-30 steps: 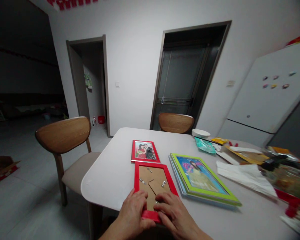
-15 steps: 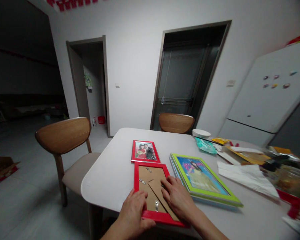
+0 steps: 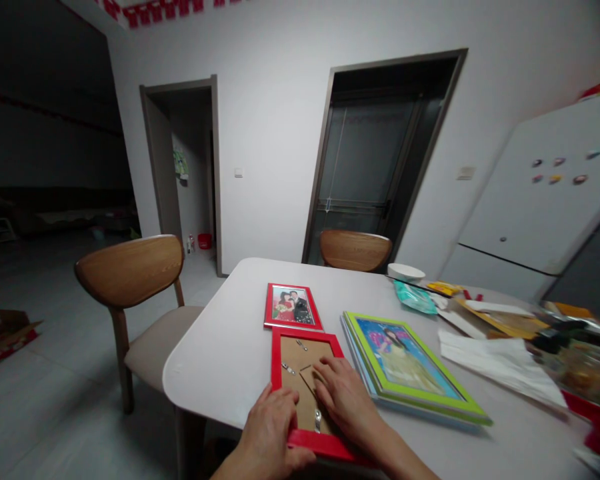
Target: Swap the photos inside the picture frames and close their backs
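Observation:
A red picture frame (image 3: 277,365) lies back side up at the table's near edge, its brown backing board (image 3: 293,393) showing with metal clips and a stand flap cut into it. My left hand (image 3: 275,427) grips the frame's lower left corner, thumb along the bottom rail. My right hand (image 3: 347,403) rests over the right part of the backing, fingers slightly bent and apart on the stand flap, whose lower part it hides. Just beyond lies a second red frame (image 3: 267,307) with a photo of a couple (image 3: 293,305).
To the right, a stack of frames is topped by a green frame (image 3: 455,403). Farther right lie white paper (image 3: 500,363), a teal packet (image 3: 415,297), a white bowl (image 3: 405,271) and mixed clutter. Wooden chairs stand left (image 3: 130,273) and behind (image 3: 355,250) the white table (image 3: 215,353).
My right hand has moved up and left across the backing, from its right side onto the stand flap. My left hand keeps its grip on the frame corner. The view has shifted slightly.

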Tool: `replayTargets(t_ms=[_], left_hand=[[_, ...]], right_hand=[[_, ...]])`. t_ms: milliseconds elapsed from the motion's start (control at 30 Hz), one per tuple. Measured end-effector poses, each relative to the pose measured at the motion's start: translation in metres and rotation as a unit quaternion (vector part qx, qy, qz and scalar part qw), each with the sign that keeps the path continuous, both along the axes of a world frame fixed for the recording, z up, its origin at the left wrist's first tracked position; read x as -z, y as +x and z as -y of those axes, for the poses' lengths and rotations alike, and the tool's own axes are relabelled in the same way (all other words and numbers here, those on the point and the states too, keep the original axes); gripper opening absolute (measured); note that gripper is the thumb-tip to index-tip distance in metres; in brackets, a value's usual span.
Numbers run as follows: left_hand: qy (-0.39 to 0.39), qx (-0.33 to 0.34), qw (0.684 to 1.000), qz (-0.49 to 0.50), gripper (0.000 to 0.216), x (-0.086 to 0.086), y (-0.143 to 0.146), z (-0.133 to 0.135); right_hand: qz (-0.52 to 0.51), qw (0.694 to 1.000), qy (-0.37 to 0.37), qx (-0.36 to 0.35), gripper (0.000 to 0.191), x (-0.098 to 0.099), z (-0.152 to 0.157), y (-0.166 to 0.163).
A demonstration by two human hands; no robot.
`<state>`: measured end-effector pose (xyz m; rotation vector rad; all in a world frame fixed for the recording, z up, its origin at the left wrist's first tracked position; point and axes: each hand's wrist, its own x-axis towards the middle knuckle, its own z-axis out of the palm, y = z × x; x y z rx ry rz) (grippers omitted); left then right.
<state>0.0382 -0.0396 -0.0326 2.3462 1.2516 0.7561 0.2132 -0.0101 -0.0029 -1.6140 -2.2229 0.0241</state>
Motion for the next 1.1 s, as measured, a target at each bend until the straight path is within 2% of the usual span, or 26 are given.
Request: replayTargets(t_ms=[100,200,433,600,800,1100], left_hand=[[0.006,0.0,1.0,0.002,0.038,-0.003,0.0,0.0],[0.005,0.002,1.0,-0.001,0.039,-0.008,0.0,0.001],[-0.013,0.002,1.0,-0.006,0.041,-0.007,0.0,0.001],[-0.012,0.0,1.0,0.002,0.044,-0.004,0.0,0.002],[-0.014,0.005,1.0,0.003,0.067,-0.009,0.0,0.001],[-0.039,-0.001,0.999,-0.016,0.047,-0.005,0.002,0.004]], right_hand=[[-0.021,0.998,-0.043,-0.052,0.026,-0.002,-0.006,-0.019],[-0.001,0.998,-0.039,-0.052,0.025,0.002,-0.013,-0.03],[0.041,0.996,-0.02,-0.081,0.026,0.012,-0.014,-0.03],[0.032,0.997,-0.02,-0.07,0.028,0.011,-0.017,-0.031],[0.015,0.998,-0.026,-0.059,0.027,0.008,-0.02,-0.033],[0.031,0.997,-0.033,-0.064,0.026,0.009,-0.011,-0.03]])
